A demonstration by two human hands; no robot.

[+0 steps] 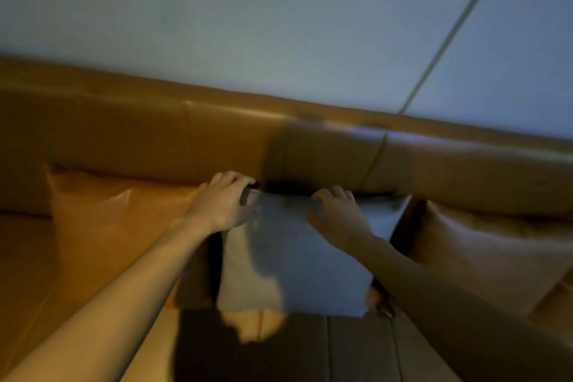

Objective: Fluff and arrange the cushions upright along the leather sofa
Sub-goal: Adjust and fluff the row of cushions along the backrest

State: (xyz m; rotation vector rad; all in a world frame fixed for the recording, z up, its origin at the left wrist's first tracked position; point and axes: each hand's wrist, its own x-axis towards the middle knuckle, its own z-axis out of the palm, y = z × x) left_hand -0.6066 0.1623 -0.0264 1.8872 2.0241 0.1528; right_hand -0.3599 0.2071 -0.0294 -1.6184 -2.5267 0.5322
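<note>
We find the pale cushion [297,257] wedged upright between two tan leather cushions: the left one [124,226] touches its left edge, the right one [483,245] sits just beside its right edge, so neither side offers a passage. Our left hand [224,205] and right hand [338,214] occupy its top edge, tight against the sofa backrest [186,140], with no visible gap behind. Open room lies above the backrest along the wall [279,25], and on the seat [356,347] in front.
</note>
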